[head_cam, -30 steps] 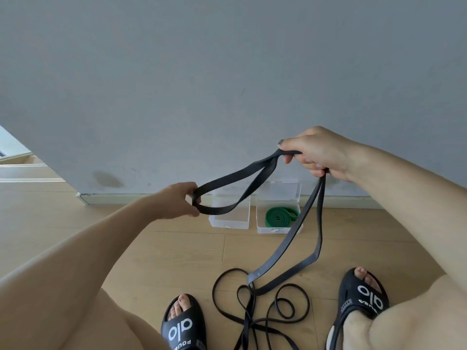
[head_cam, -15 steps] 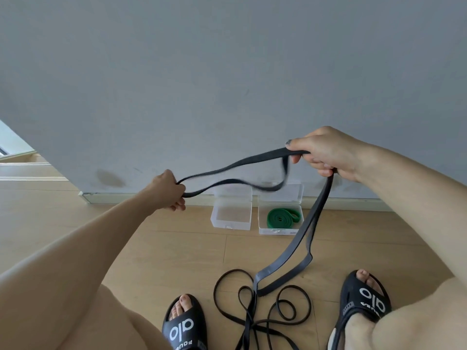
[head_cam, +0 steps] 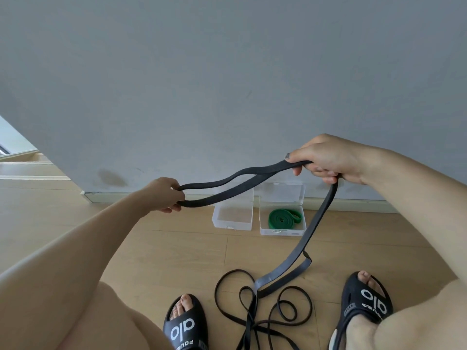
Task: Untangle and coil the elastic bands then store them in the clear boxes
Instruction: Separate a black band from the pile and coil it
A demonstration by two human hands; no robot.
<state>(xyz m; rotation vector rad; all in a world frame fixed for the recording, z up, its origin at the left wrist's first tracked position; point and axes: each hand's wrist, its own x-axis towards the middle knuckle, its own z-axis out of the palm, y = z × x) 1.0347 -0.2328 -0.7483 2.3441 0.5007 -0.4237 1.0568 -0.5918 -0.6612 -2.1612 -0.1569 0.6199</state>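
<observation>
Your left hand (head_cam: 165,194) and right hand (head_cam: 326,157) each grip the black band (head_cam: 242,183), a loop stretched between them; its tail drops to the tangle (head_cam: 262,311) on the floor (between your sandals). The green band (head_cam: 283,218) lies coiled in the right clear box (head_cam: 283,232).

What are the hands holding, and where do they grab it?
Both hold the wide black elastic band. The left hand grips its looped end; the right hand grips farther along, and the rest hangs down to the thin tangled band on the floor.
</observation>
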